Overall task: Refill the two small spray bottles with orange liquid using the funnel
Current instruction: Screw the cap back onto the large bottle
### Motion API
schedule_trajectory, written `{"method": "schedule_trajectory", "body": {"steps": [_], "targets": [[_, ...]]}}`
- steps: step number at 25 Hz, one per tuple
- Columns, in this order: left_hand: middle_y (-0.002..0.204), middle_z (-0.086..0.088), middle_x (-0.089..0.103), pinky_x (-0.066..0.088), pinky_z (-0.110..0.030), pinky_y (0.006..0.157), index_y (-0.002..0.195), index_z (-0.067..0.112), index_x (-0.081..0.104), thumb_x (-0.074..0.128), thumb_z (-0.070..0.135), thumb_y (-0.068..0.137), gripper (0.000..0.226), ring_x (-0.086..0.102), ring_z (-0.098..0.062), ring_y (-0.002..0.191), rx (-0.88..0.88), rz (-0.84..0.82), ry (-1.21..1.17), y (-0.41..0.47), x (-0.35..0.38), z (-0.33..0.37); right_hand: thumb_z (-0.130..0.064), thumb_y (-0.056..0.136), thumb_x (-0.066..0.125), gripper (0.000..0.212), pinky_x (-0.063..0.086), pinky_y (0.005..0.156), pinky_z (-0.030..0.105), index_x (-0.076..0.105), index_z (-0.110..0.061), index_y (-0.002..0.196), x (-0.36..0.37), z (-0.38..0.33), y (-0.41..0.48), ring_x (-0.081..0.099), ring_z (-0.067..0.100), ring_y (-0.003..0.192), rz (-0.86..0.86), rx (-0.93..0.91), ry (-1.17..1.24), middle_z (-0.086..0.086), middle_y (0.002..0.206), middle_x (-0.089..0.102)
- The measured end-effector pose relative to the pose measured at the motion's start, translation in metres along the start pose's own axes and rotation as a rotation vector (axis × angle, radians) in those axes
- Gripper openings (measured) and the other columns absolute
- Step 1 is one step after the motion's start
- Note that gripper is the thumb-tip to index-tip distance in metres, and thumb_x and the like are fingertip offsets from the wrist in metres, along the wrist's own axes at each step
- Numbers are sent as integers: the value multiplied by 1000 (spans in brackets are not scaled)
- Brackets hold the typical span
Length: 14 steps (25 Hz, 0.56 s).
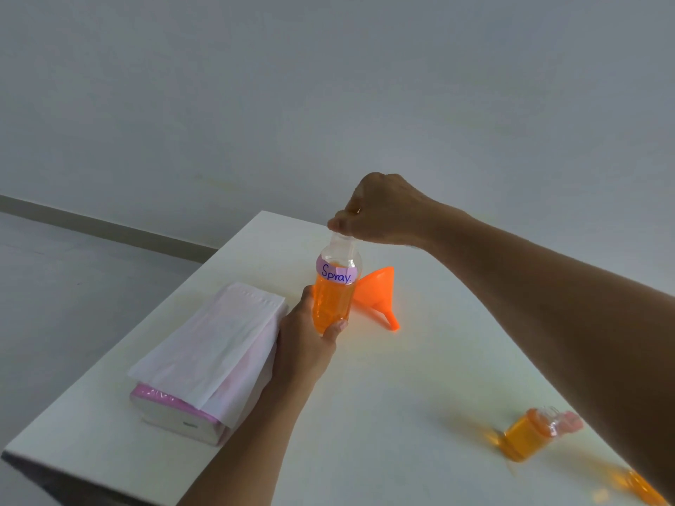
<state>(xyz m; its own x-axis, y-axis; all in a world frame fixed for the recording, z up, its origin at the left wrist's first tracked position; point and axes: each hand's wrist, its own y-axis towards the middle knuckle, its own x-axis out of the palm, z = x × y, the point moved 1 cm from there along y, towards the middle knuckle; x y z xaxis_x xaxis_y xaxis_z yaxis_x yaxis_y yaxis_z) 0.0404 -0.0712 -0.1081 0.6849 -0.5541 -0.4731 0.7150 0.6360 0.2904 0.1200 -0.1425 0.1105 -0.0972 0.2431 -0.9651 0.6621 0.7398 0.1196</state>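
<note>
Only one piece of writing is showing itself clearly from where I am standing: the word "Spray." in blue handwritten letters, sitting on a pale pink paper label (336, 273). That label is wrapping around the shoulder of the clear plastic bottle of orange liquid (333, 304), just above the liquid line, at about twelve o'clock from the middle of the white tabletop (420, 378). The pink-and-white tissue pack (190, 418) at eight o'clock is carrying a small dark mark on its end face, but it is staying too blurred to read.
</note>
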Motion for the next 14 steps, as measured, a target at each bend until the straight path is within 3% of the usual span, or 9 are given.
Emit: {"method": "schedule_trajectory", "body": {"steps": [2,3,5,7,10,14], "targets": [[119,0,66,57,-39,87,133,21,47,73,57,74,75,65,-22,105,-15,-16,2,-3,-3,1,-53,90,66,62,49,75,24,50,-19,140,1,17,-16,59,16,100,-16,48,137,2,125,64],[124,-2,65,56,-38,89,137,20,45,73,63,70,85,63,-24,110,-45,-33,9,-6,-5,2,-49,92,66,65,48,72,21,42,-23,147,0,28,-27,61,16,101,14,63,203,1,132,61],[143,-7,52,50,-43,99,149,17,32,72,68,66,105,54,-28,127,-154,-60,25,-18,-8,7,-36,97,65,57,47,64,17,40,-28,148,-3,46,-58,66,11,92,116,79,300,-2,130,62],[151,-8,43,48,-43,102,152,17,24,68,68,71,105,50,-26,132,-239,-50,-11,-38,-13,13,-28,98,63,46,52,66,21,49,-30,142,-8,68,-92,66,6,86,213,105,349,-5,120,67],[148,-7,48,47,-33,92,148,17,35,61,54,86,76,57,-23,125,-261,3,-103,-72,-23,33,-19,96,63,39,61,81,33,59,-28,133,-18,96,-144,70,9,85,293,149,415,-8,102,72],[134,-1,59,43,-18,86,134,20,53,64,29,91,45,59,-17,119,-104,-63,-179,-115,-19,70,-8,95,54,32,64,76,35,69,-24,120,-22,130,-211,73,7,79,473,294,441,-8,91,75]]}}
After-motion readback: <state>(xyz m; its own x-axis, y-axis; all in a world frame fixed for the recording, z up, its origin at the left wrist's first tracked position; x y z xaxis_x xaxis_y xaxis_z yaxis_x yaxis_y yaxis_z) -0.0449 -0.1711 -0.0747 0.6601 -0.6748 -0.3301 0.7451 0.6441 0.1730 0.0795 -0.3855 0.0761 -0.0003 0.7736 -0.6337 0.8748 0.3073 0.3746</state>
